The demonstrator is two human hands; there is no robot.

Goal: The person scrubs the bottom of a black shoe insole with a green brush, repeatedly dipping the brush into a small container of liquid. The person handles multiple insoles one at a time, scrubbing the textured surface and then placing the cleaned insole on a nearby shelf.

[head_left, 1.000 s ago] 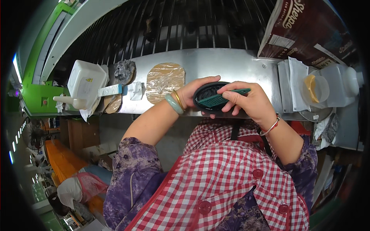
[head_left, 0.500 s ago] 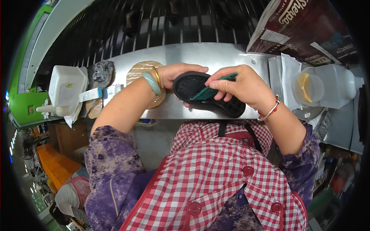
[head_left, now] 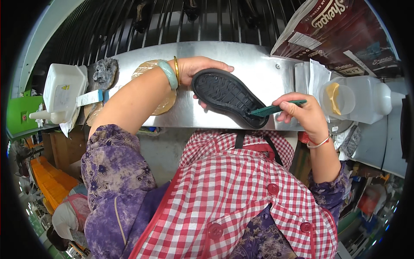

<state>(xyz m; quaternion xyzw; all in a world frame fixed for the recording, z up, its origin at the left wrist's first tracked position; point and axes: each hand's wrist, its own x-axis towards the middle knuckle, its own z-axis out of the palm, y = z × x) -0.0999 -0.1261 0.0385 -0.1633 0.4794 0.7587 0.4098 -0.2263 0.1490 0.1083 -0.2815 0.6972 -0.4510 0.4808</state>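
A black shoe sole point(head_left: 228, 93) with a raised rim and ribbed inside is held tilted above the metal bench. My left hand point(head_left: 200, 71) is closed around its wide end, thumb along the top edge and fingertips showing beneath. My right hand point(head_left: 304, 113) pinches a slim green brush point(head_left: 276, 108) between thumb and fingers. The brush's tip sits inside the narrow end of the sole, at the inner side of the rim. Part of the sole's inner surface looks glossy; the brush's bristles are too small to make out.
Behind the metal bench point(head_left: 172, 52) are dark rollers point(head_left: 202, 30). At left stand a white plastic container point(head_left: 64, 93) and a grey crumpled lump point(head_left: 105, 73). A film-wrapped round pad point(head_left: 166, 103) lies under my left forearm. At right are a clear bottle point(head_left: 366, 103) and a maroon bag point(head_left: 327, 34).
My right hand and the brush have moved right, from the sole's wide middle to its narrow end. The sole, in my left hand, now shows more of its inside.
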